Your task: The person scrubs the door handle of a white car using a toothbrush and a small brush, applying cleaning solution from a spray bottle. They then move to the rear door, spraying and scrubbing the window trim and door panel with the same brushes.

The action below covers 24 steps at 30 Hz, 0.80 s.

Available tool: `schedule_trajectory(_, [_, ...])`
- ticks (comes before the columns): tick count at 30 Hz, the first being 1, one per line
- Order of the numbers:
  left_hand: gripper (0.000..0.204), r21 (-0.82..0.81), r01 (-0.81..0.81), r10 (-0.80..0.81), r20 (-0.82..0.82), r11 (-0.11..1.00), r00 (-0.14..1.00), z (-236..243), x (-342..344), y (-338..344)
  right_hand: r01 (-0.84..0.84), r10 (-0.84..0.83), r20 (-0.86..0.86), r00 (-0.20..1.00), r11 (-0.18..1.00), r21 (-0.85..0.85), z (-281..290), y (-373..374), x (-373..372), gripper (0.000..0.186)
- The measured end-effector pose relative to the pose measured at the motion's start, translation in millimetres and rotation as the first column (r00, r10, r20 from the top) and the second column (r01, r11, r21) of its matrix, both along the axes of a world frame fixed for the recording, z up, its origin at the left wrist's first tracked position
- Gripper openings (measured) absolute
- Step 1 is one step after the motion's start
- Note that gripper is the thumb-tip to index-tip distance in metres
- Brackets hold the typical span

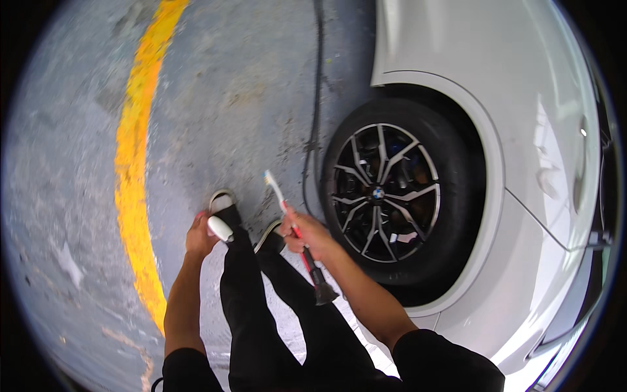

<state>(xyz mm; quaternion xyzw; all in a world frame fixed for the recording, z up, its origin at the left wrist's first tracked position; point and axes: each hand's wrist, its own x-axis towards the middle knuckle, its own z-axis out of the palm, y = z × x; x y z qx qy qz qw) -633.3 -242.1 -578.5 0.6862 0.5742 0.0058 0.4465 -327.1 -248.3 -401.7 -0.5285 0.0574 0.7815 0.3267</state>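
Note:
My left hand [200, 235] is closed around a smooth white rounded object [220, 228], perhaps a small bottle; its lower part is hidden by the fingers. In my right hand [307, 233], the fingers wrap round a toothbrush [275, 187] with a pale head pointing up and away. From the same fist a red and black handle runs down to a round detailing brush [323, 291] with dark bristles. Whether the red part belongs to one brush or both, I cannot tell. Right of this hand, apart from it, is the car wheel [379, 193], with black and silver spokes.
The white car [457, 39] fills the right side, its wheel arch around the tyre [353, 124]. A dark hose [316, 85] lies on the grey floor [222, 91] beside the tyre. A yellow painted line [134, 157] runs along the left. My shoes [223, 198] stand below my hands.

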Motion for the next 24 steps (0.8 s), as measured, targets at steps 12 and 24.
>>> schedule_trajectory(12, [0.056, 0.501, 0.272, -0.533, 0.503, 0.821, 0.681, 274, 108, 93, 0.155, -0.167, 0.174, 0.97, 0.985, 0.079, 157, -41, 9, 0.051])
schedule_trajectory(24, [0.046, 0.432, 0.362, -0.535, 0.803, 0.826, 0.263, 636, 290, 100, 0.29, -0.34, 0.355, 0.871, 0.938, 0.189, 320, -186, 25, 0.049])
